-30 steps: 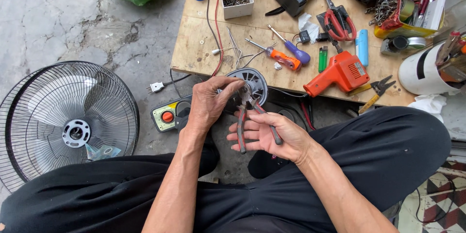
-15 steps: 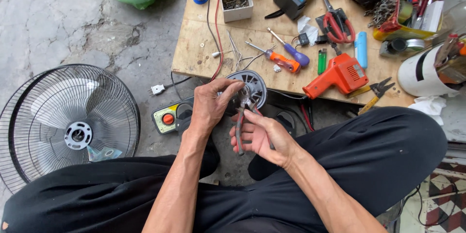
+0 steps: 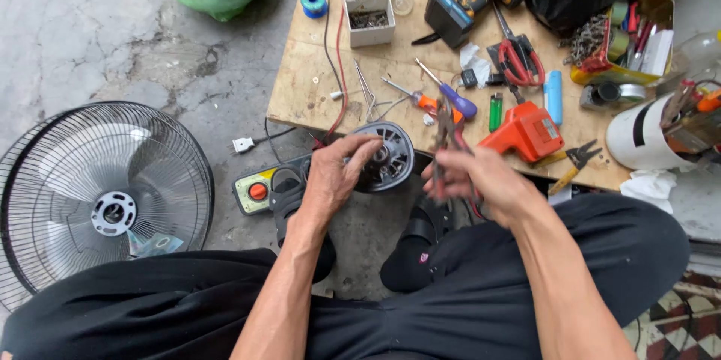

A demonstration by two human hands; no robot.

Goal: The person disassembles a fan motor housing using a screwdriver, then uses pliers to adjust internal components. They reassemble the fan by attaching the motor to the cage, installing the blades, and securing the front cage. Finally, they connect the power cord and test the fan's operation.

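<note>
A: Where is the fan motor (image 3: 387, 156) found, and how is it held?

B: It is seen at the near edge of the wooden table (image 3: 308, 90), partly overhanging it. It is gripped from the left by the left hand (image 3: 334, 176), whose fingers are closed around its rim, with the forearm stretched forward from the lap.

A: And the right hand (image 3: 481, 180)?

B: It is raised just beside the motor, wrist bent inward, fingers wrapped around a pair of pliers (image 3: 444, 142). The tool is blurred, so it cannot be told whether its tips are touching the motor.

A: What could go wrong from here?

B: The motor could be tipped off the table edge if the left grip were loosened, since little support is given beneath it. The thin wires (image 3: 336, 45) running over the table could be snagged or nicked by the pliers. The screwdrivers (image 3: 443, 97) nearby could be knocked by the right wrist.
</note>
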